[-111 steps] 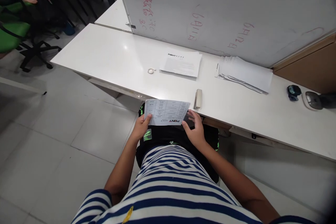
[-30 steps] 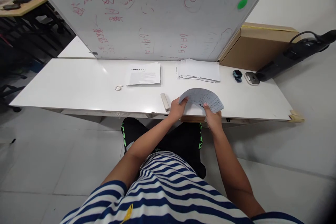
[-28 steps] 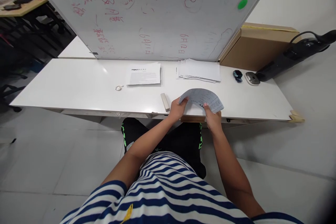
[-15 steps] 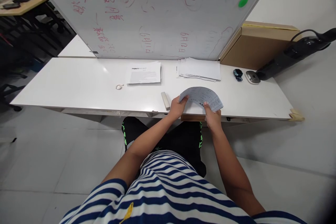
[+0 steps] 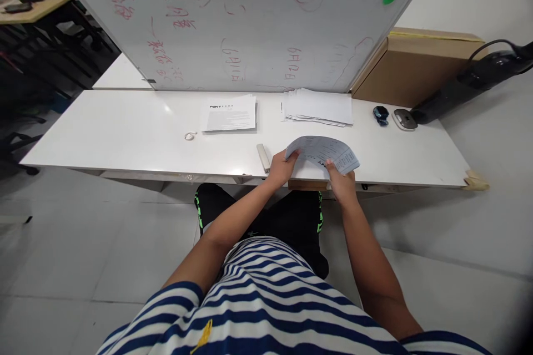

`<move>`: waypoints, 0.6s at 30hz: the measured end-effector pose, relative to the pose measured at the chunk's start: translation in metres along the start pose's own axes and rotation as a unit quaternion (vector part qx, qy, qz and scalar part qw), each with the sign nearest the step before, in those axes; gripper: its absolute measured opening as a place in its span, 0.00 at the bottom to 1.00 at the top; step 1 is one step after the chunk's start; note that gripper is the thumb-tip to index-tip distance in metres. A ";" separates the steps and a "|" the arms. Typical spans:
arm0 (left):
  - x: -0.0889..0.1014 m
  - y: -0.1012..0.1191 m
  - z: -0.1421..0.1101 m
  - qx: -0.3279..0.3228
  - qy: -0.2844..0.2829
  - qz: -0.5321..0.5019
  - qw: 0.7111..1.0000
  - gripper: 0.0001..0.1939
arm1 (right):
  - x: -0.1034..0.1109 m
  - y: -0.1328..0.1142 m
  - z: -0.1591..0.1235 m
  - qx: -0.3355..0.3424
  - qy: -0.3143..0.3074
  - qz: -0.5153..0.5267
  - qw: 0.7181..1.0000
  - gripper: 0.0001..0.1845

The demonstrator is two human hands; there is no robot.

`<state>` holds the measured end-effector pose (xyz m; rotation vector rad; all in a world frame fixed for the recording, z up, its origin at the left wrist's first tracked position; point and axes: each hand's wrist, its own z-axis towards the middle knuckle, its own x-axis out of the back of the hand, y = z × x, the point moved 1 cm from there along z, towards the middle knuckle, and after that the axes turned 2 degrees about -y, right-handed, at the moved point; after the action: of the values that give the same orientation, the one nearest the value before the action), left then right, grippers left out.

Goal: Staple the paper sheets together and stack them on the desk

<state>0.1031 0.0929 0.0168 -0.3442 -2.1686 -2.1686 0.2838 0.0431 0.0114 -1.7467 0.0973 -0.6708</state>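
Note:
A printed sheet of paper [image 5: 320, 148] is bowed into an arch just above the front edge of the white desk [image 5: 145, 147]. My left hand [image 5: 283, 168] pinches its left end, thumb on the printed side. At the other end my right hand [image 5: 342, 182] grips the lower right part, thumb on top. Whether it is one sheet or a few together I cannot tell. Close to my left hand lies a narrow pale bar-shaped object [image 5: 264, 158]. Behind the held paper is a stack of papers [image 5: 318, 106], and a smaller printed stack [image 5: 230, 113] lies to its left.
A whiteboard [image 5: 258, 22] with red writing rises from the desk's back edge. On the right are a smartwatch [image 5: 380, 115], a grey rounded device [image 5: 405, 120], a black cylindrical appliance [image 5: 462, 86] and a cardboard box [image 5: 420, 66]. A small looped object [image 5: 190, 136] lies at left.
My right hand has shifted slightly right with its end of the paper, and the arch is a little wider. The whole view has moved slightly. Both hands keep their hold.

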 end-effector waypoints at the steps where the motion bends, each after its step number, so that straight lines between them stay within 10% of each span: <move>1: 0.000 0.000 0.000 -0.001 -0.002 0.004 1.000 0.16 | 0.002 0.000 0.002 -0.002 -0.004 -0.003 1.000 0.27; 13: 0.003 0.003 -0.001 -0.007 -0.044 -0.012 0.999 0.15 | 0.011 0.000 0.014 0.030 -0.030 0.013 0.999 0.25; 18: 0.021 0.029 -0.020 -0.077 -0.106 -0.079 0.988 0.29 | 0.024 0.005 0.006 0.046 0.013 0.080 0.996 0.24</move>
<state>0.0864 0.0756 0.0495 -0.4448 -2.2064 -2.5018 0.3077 0.0368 0.0157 -1.6228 0.2195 -0.5728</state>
